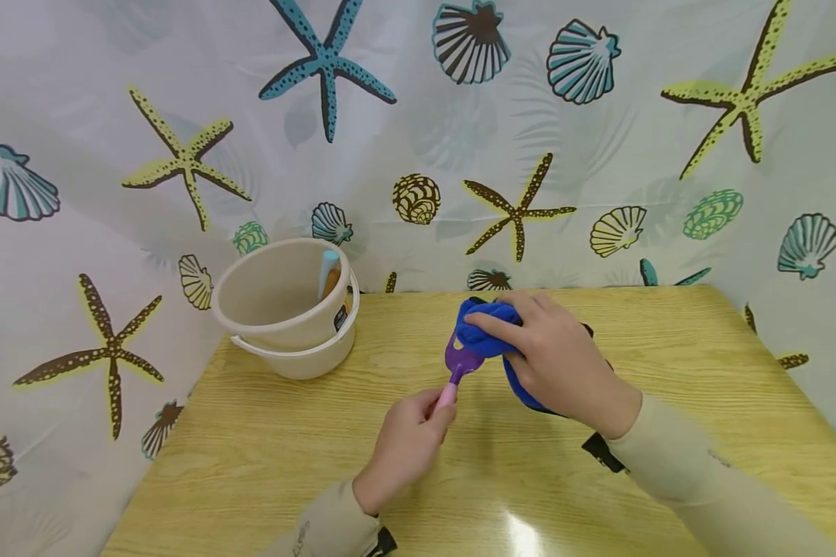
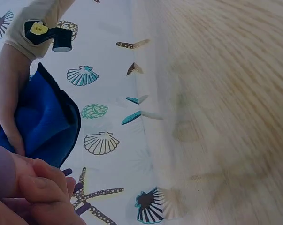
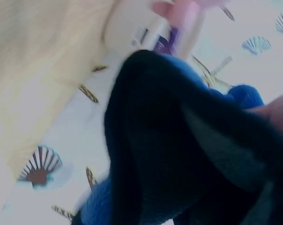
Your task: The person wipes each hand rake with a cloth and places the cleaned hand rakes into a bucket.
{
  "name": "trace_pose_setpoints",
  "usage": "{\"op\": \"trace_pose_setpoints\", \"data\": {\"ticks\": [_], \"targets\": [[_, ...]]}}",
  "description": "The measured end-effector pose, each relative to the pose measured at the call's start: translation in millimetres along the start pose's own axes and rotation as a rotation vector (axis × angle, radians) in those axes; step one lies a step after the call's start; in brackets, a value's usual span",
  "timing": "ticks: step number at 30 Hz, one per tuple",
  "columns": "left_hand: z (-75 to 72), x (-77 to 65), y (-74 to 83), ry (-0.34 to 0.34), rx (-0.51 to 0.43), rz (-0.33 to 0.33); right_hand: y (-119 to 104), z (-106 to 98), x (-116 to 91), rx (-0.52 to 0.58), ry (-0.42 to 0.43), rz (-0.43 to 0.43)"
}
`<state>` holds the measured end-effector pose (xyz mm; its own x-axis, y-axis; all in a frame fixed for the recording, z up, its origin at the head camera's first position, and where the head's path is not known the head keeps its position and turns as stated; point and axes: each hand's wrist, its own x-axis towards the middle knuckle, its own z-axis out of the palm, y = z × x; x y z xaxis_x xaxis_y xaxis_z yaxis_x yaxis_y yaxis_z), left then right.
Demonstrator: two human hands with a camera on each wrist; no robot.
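Note:
In the head view my left hand (image 1: 407, 437) grips the pink handle of a small hand fork with a purple head (image 1: 464, 361). The fork is held above the table, its head pointing up and away. My right hand (image 1: 560, 360) pinches a blue cloth (image 1: 491, 334) around the far end of that head, hiding part of the tines. The rest of the cloth hangs below the right palm. Seen from the left wrist, the blue cloth (image 2: 42, 124) drapes from the right hand, beyond the left fingers (image 2: 42, 187). The dark-edged cloth (image 3: 155, 136) fills much of the right wrist view.
A beige bucket (image 1: 286, 340) with a white handle stands at the table's back left. Inside it leans a light-blue item (image 1: 328, 271) beside a brown one. The wood-grain table (image 1: 272, 456) meets a curtain (image 1: 376, 155) printed with shells and starfish behind and at the sides.

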<state>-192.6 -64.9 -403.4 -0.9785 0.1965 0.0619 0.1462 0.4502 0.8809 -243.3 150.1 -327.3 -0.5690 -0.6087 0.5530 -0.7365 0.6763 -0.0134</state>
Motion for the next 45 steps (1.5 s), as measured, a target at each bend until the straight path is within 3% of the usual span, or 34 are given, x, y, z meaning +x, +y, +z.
{"op": "trace_pose_setpoints", "data": {"ticks": [4,8,16,20,29,34,41,45], "targets": [[1.7,0.0,0.6,-0.014,0.006,0.039,-14,18,-1,-0.067,-0.123,-0.083],[3.7,-3.0,1.0,-0.04,0.01,0.051,-22,30,-4,-0.154,-0.178,-0.145],[6.2,-11.2,4.0,-0.049,0.135,0.104,-6,39,-8,-0.275,-0.163,-0.017],[6.3,-9.9,2.4,-0.029,0.193,0.132,-7,37,-14,-0.26,-0.172,-0.004],[4.5,-7.2,-1.7,0.024,0.31,0.234,-39,37,-13,-0.131,-0.164,-0.12],[6.4,-10.1,-0.7,0.023,0.345,0.281,-30,44,-5,-0.191,-0.183,-0.07],[7.1,-12.6,0.3,0.008,0.319,0.254,-5,47,-7,-0.265,-0.187,0.07],[7.9,-11.7,-0.5,-0.006,0.308,0.255,-4,43,-13,-0.254,-0.206,0.075]]}}
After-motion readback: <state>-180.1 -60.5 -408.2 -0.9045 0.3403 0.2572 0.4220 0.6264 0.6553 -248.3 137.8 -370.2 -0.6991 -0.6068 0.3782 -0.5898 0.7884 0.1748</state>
